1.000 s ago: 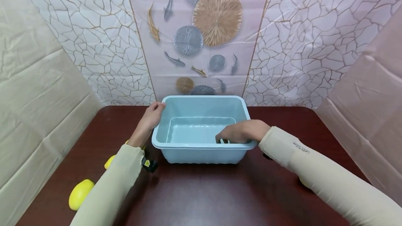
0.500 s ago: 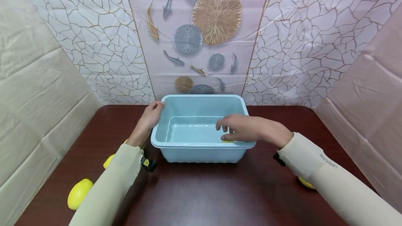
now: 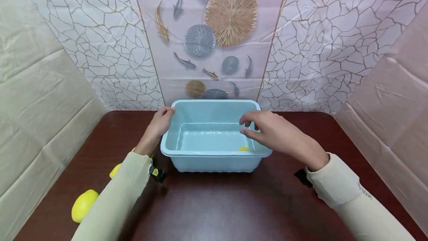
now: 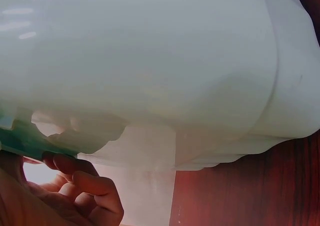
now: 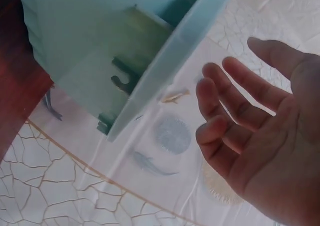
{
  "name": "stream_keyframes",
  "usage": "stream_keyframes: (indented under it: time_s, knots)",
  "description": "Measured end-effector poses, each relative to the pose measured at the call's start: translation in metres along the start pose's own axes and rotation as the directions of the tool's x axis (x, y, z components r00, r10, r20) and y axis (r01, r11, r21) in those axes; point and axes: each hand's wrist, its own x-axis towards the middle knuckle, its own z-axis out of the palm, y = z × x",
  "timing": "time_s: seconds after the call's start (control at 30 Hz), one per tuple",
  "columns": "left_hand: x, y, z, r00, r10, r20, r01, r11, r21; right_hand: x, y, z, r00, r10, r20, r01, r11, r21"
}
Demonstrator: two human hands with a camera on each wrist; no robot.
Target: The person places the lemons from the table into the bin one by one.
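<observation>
The right hand (image 3: pixel 272 131), empty, fingers loosely curved, hung above the yellow piece (image 3: pixel 243 148) in the basin (image 3: pixel 214 164), which the left hand (image 3: pixel 159 123) gripped.

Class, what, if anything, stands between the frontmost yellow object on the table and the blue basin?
In the head view, the pale left sleeve crosses the straight line from the frontmost yellow object to the blue basin, which the left hand grips. The sleeve's height is unclear.
</observation>
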Motion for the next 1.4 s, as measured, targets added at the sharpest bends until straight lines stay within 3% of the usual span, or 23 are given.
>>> stream_keyframes:
  time_s: [0.17, 0.3, 0.53, 0.7, 0.77, 0.83, 1.0, 1.07, 1.27, 1.4]
  knots:
    - [0.001, -0.001, -0.003, 1.0, 0.003, -0.011, -0.003, 1.0, 0.002, -0.001, 0.009, 0.002, 0.994, 0.063, -0.084, -0.06, 0.998, 0.035]
    - [0.0, -0.003, -0.004, 1.0, 0.011, -0.022, -0.011, 1.0, -0.001, -0.003, 0.015, 0.007, 0.977, 0.143, -0.16, -0.132, 0.988, 0.081]
    - [0.001, -0.007, -0.005, 1.0, 0.012, -0.024, -0.012, 1.0, -0.004, -0.005, 0.029, 0.025, 0.903, 0.312, -0.297, -0.244, 0.939, 0.244]
    - [0.001, -0.007, -0.006, 0.999, 0.02, -0.039, -0.02, 1.0, -0.002, 0.0, 0.041, 0.037, 0.851, 0.435, -0.295, -0.315, 0.871, 0.376]
    - [0.001, -0.006, -0.006, 0.999, 0.019, -0.036, -0.019, 1.0, 0.004, 0.002, 0.046, 0.04, 0.838, 0.481, -0.259, -0.345, 0.834, 0.432]
    - [0.001, -0.004, -0.006, 0.999, 0.017, -0.03, -0.017, 1.0, -0.001, 0.004, 0.05, 0.042, 0.826, 0.53, -0.193, -0.377, 0.772, 0.511]
    - [0.002, -0.002, -0.004, 0.999, 0.024, -0.031, -0.025, 1.0, -0.019, 0.007, 0.058, 0.043, 0.794, 0.608, 0.012, -0.442, 0.564, 0.697]
    - [0.001, -0.002, -0.002, 0.999, 0.027, -0.032, -0.028, 0.999, -0.019, 0.007, 0.061, 0.044, 0.787, 0.613, 0.073, -0.459, 0.502, 0.733]
    - [-0.001, -0.002, 0.0, 0.999, 0.026, -0.021, -0.026, 0.999, -0.02, 0.008, 0.072, 0.048, 0.766, 0.615, 0.188, -0.484, 0.358, 0.799]
    - [0.0, -0.003, 0.001, 0.999, 0.028, -0.022, -0.029, 0.999, -0.025, 0.012, 0.079, 0.051, 0.769, 0.596, 0.233, -0.473, 0.285, 0.834]
